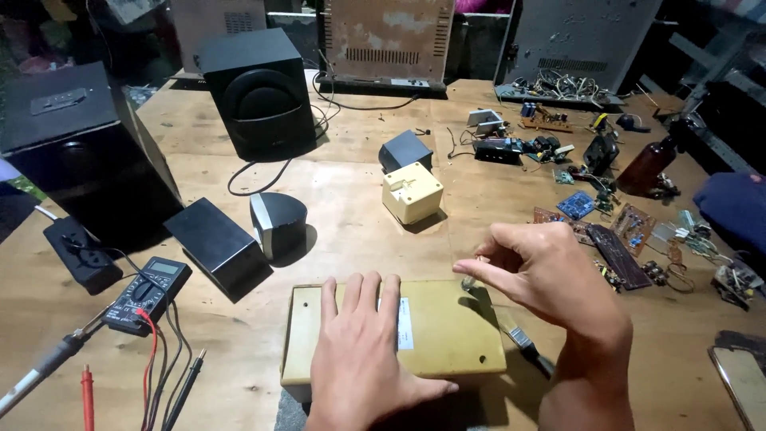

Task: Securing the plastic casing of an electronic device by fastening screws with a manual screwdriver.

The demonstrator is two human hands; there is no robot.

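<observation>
Yellowed plastic case [447,331] looks rigid, light and smooth-sided; left hand [359,351] presses flat, open, while right hand [542,271] pinches something small.

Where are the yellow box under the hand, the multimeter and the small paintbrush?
yellow box [447,335], head view, on its bare top face right of the left hand.
multimeter [148,294], head view, on its dial.
paintbrush [520,337], head view, on the metal band below the bristles.
</observation>
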